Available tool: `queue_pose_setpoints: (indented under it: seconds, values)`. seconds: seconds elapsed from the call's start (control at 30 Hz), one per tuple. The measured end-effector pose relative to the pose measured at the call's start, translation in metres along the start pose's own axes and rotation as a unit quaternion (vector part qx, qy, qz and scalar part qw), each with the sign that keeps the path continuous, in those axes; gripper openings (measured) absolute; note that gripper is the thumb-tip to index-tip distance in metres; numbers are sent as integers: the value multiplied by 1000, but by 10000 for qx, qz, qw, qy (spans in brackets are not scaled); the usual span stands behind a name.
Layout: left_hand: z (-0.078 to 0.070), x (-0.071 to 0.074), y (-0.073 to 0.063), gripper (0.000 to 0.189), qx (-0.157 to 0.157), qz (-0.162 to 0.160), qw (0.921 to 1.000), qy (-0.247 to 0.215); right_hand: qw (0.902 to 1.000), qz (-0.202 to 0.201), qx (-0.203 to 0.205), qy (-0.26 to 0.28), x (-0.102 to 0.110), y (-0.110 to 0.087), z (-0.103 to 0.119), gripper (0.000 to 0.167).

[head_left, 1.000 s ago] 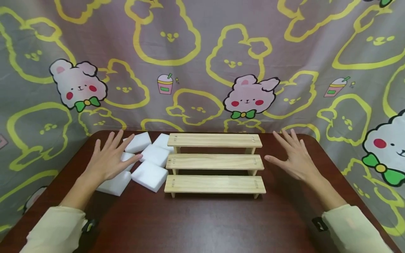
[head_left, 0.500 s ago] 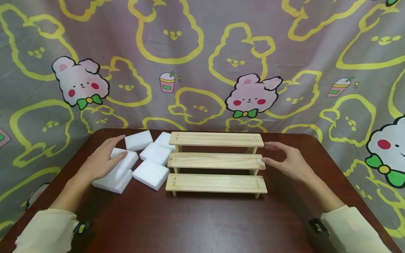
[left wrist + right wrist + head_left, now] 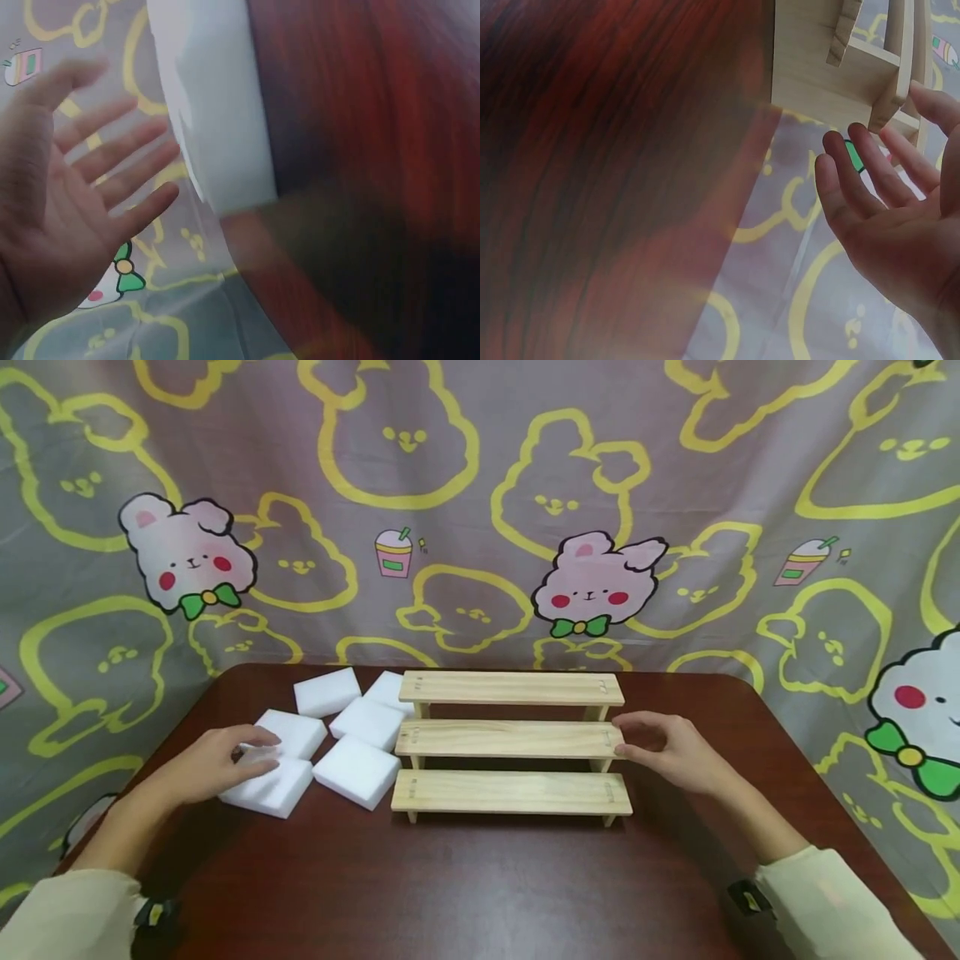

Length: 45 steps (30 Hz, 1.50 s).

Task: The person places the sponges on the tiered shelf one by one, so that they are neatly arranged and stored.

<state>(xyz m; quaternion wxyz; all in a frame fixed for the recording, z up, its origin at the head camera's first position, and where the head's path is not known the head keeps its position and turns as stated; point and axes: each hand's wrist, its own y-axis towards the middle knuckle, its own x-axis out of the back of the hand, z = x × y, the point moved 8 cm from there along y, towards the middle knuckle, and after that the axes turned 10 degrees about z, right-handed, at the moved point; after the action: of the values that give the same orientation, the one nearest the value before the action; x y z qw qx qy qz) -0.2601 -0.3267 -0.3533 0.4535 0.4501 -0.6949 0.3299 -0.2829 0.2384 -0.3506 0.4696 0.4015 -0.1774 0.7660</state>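
Note:
A three-step wooden display stand (image 3: 510, 739) of pale planks stands at the middle of the table. My right hand (image 3: 675, 752) pinches the right end of its middle plank between thumb and index finger; in the right wrist view the other fingers (image 3: 847, 172) are spread below the plank. My left hand (image 3: 210, 764) hovers over the front-left white foam block (image 3: 273, 789), fingers loosely bent and nothing between them. In the left wrist view that hand's fingertips (image 3: 165, 196) show a gap from the side of a white block (image 3: 217, 105).
Several more white foam blocks (image 3: 358, 770) lie left of the stand, the back ones close against it. The dark red table (image 3: 480, 885) ends at a curtain (image 3: 465, 527) printed with rabbits, which also closes off both sides.
Both hands were spread wide in the air. The right hand has come in to the stand's middle plank and taken its end; the left has lowered toward the front-left block, fingers bending.

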Motion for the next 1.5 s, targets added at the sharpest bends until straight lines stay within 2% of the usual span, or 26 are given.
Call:
queue_pose_setpoints:
  seconds: [0.07,0.2,0.43,0.53,0.67,0.87,1.0,1.13,1.3,1.5]
  values:
    - [2,-5,-5,47,-80,179,9997,135,10000,45,0,2,-1,1,0,39]
    - [6,-8,-12,67,-150,273,9991,280,9999,126,-59,6,-3,2,0,43]
    - [17,-11,-16,87,206,703,9968,312,9992,329,-83,212,-4,2,3,44]
    - [19,-11,-18,86,143,737,9967,320,9989,384,-67,273,-4,3,3,45]
    - [21,-11,-18,77,107,625,9969,477,9987,428,-35,258,-5,4,2,45]
    - [19,-12,-13,76,458,267,9969,578,9983,545,47,222,-4,4,2,44]
    - [13,-12,-10,80,560,148,9964,621,9977,624,101,248,-3,3,2,43]
    - [11,-14,-9,83,441,302,9968,595,9968,735,74,309,-3,3,2,43]
    - [17,-17,-12,84,392,503,9968,473,9950,870,37,493,-6,5,-2,42]
    - [19,-19,-12,85,373,548,9973,326,9866,1149,11,1161,-13,7,-8,42]
